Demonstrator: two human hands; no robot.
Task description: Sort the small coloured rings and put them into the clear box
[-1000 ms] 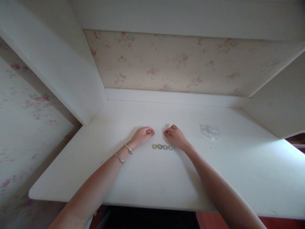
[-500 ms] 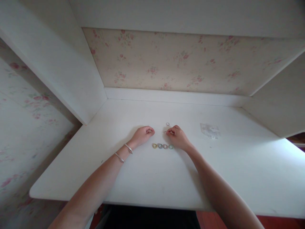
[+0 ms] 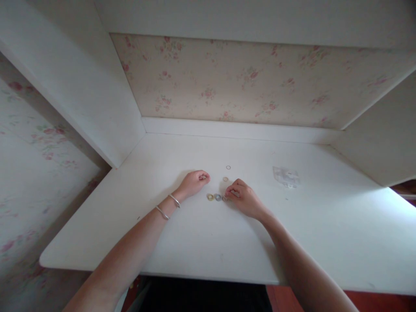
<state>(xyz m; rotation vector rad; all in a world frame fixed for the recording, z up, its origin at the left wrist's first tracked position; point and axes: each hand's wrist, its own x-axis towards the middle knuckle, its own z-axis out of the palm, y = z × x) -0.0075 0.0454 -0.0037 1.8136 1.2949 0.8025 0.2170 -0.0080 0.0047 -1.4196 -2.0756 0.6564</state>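
Since half a second ago, as the head view shows, the right hand point(image 3: 246, 199) has dropped lower, from beside a small pale ring point(image 3: 225, 179) to the right end of a row of rings, covering the spot where a green one lay. Around it spreads a white tabletop point(image 3: 182, 242), its rounded corner at lower left. White panels point(image 3: 221, 19) frame the top and both sides, with flowered wallpaper point(image 3: 208, 78) in the upper middle and far left; reddish floor point(image 3: 279, 297) shows along the bottom.

Right of centre lies a clear plastic packet point(image 3: 286, 177) (its contents are too blurred to name). In the row, yellow ring point(image 3: 210, 197) and grey ring point(image 3: 217, 197) lie left of the right fingertips; a pinkish ring point(image 3: 224, 198) is partly hidden by them. Above sit the pale ring and a thin ring point(image 3: 228, 167).

Right fingers pinch narrowly; whether they hold anything, I cannot tell. The left hand point(image 3: 194, 182), left of centre, is curled with thumb and fingertips together, possible contents likewise unclear.
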